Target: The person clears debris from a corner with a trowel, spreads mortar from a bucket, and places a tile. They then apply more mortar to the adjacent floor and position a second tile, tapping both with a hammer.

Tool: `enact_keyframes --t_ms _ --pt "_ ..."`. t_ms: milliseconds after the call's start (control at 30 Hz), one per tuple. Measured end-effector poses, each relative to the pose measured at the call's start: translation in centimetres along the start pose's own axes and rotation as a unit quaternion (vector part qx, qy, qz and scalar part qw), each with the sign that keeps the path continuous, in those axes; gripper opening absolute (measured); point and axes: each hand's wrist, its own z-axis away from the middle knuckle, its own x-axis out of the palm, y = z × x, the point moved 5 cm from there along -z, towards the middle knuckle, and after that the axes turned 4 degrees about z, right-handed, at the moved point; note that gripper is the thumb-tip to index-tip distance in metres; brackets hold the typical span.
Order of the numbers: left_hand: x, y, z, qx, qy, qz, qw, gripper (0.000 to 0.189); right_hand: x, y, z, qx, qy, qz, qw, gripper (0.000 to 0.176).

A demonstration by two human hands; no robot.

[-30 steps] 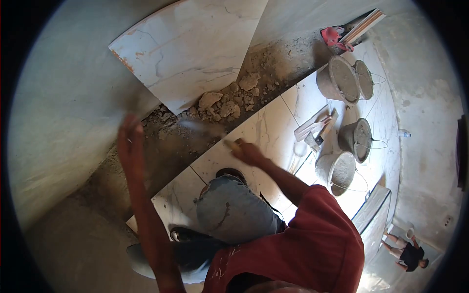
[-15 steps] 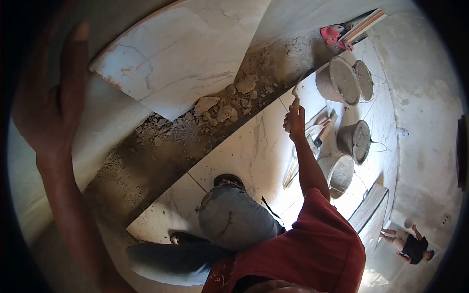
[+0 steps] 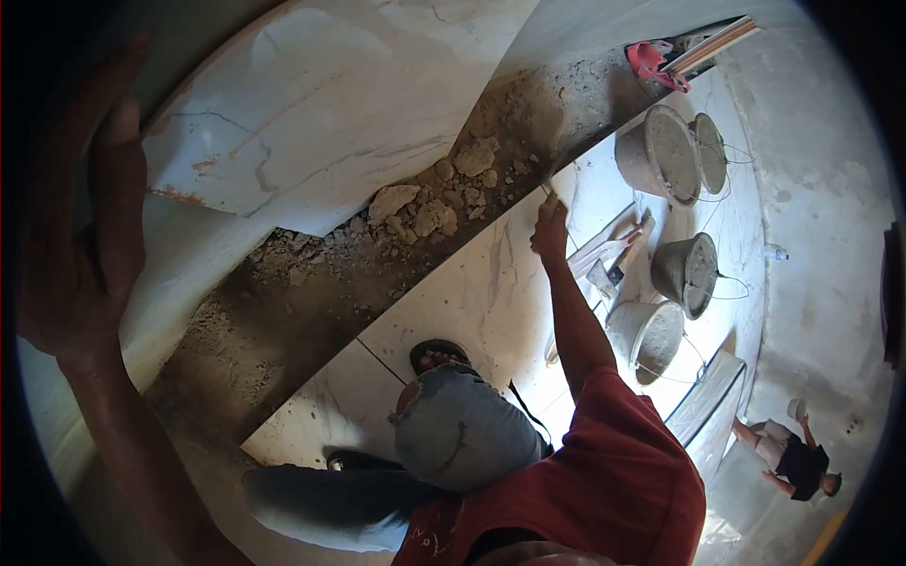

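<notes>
My left hand [image 3: 90, 245] is raised at the left beside the wall, fingers stretched out and nothing visible in it. Dimness hides whether it touches the wall. My right hand [image 3: 549, 231] is wrapped around a small hand tool [image 3: 546, 189], of which only a thin tip shows, at the edge of the floor tiles [image 3: 472, 264]. Its working end cannot be made out. Beyond that edge runs a dirt strip [image 3: 321, 283] with broken mortar lumps [image 3: 415, 212]. A large marbled tile [image 3: 349, 104] leans above the strip, its near edge chipped.
Several mortar buckets [image 3: 651, 156] stand on the tiles at the right, near some tools [image 3: 618, 255]. A red bag [image 3: 649, 64] and wood strips [image 3: 713, 45] lie at the far end. Another person [image 3: 797, 462] stands at the lower right holding a pale container [image 3: 797, 409].
My right hand has moved left and slightly down, to the tile edge, with the tool in it. My left hand has shifted slightly left and down.
</notes>
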Motion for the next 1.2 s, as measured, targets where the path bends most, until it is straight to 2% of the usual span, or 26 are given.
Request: enact_keyframes --t_ms 33,67,133,167,200,233,267,300,333,400,467,533,600,667,733,767,800,867,900,933,1000,1033,1067,1133,1167,1200 --pt "-0.2 0.7 -0.2 0.012 0.013 -0.017 1.0 0.032 0.4 0.6 -0.9 -0.082 0.006 0.05 0.995 0.05" --pt "0.0 0.9 -0.3 0.009 0.013 -0.018 1.0 0.032 0.3 -0.2 -0.6 -0.084 0.004 0.051 0.995 0.05" --pt "0.4 1.6 -0.1 0.04 0.043 -0.093 0.994 0.033 -0.3 -2.0 0.7 -0.022 -0.004 0.031 0.999 0.048" --pt "0.7 1.1 0.6 0.038 0.04 -0.09 0.994 0.033 0.0 -0.6 -1.3 -0.231 0.093 0.109 0.962 0.048" --pt "2.1 0.3 1.7 0.072 -0.047 -0.384 0.919 0.034 0.1 -0.1 -1.6 -0.228 0.092 0.113 0.963 0.048" --pt "3.0 -0.8 2.5 0.1 -0.128 -0.641 0.75 0.036 0.2 0.6 -2.0 -0.178 0.091 0.114 0.973 0.049" --pt "2.8 -1.3 2.0 0.084 -0.113 -0.609 0.781 0.035 0.1 0.9 -2.2 -0.129 0.091 0.114 0.981 0.05" --pt "2.2 -0.7 1.4 0.053 -0.065 -0.466 0.881 0.035 0.3 0.0 -0.7 -0.006 -0.013 0.082 0.996 0.052" --pt "1.3 0.2 0.7 0.027 0.005 -0.177 0.984 0.035 -0.4 -1.1 -0.2 -0.009 -0.012 0.084 0.996 0.052" --pt "1.1 0.5 0.7 0.026 0.028 -0.118 0.992 0.034 -0.6 -2.2 0.3 -0.025 -0.027 0.057 0.998 0.053" --pt "1.2 0.2 0.7 0.026 0.033 -0.103 0.994 0.034 -1.0 -3.2 0.1 -0.134 0.072 0.071 0.986 0.047" --pt "1.1 0.2 0.5 0.031 0.042 -0.097 0.994 0.033 -1.5 -5.0 2.0 -0.154 0.106 0.1 0.977 0.044" --pt "0.8 0.6 0.7 0.04 0.052 -0.094 0.993 0.032 1.4 2.2 -3.7 -0.17 0.019 0.18 0.969 0.044" --pt "0.7 0.7 1.0 0.043 0.062 -0.095 0.993 0.032 0.5 -1.8 -1.4 -0.159 0.0 0.202 0.966 0.042" --pt "1.0 0.4 1.2 0.042 0.065 -0.087 0.993 0.031 -0.7 -3.5 0.6 -0.1 0.028 0.119 0.987 0.041" --pt "1.1 0.4 1.1 0.044 0.067 -0.082 0.993 0.031 -1.1 -4.6 1.2 -0.135 0.056 0.094 0.985 0.042" --pt "1.1 0.5 1.0 0.046 0.07 -0.081 0.993 0.031 -0.8 -3.0 0.5 -0.132 0.056 0.094 0.985 0.042" --pt "1.0 0.7 0.9 0.054 0.078 -0.083 0.992 0.03 0.5 0.1 -1.8 -0.217 0.052 0.322 0.92 0.043" --pt "0.8 1.0 1.1 0.059 0.084 -0.084 0.991 0.03 0.7 1.1 -2.2 -0.116 -0.02 0.193 0.974 0.044" --pt "0.8 1.0 1.3 0.06 0.087 -0.086 0.991 0.03 0.7 0.5 -2.8 -0.123 -0.02 0.193 0.973 0.044" --pt "1.1 1.0 1.5 0.061 0.089 -0.077 0.991 0.029 -0.5 -1.4 -1.6 -0.206 0.033 0.217 0.953 0.045" --pt "1.3 1.2 1.4 0.061 0.092 -0.07 0.991 0.029 -1.4 -3.2 0.0 -0.119 0.032 0.092 0.988 0.047" --pt "1.3 0.8 1.2 0.063 0.096 -0.071 0.991 0.028 -1.8 -4.3 0.7 -0.121 0.069 0.075 0.987 0.049" --pt "1.1 1.4 1.1 0.071 0.103 -0.07 0.99 0.028 -1.3 -2.8 0.5 -0.161 0.111 0.154 0.969 0.048" --pt "1.0 1.2 1.2 0.073 0.107 -0.071 0.989 0.028 -0.2 -3.7 1.3 -0.256 0.13 0.274 0.918 0.046" --pt "0.9 1.3 1.3 0.075 0.111 -0.072 0.988 0.027 0.1 -3.1 0.2 -0.175 0.048 0.212 0.96 0.051"
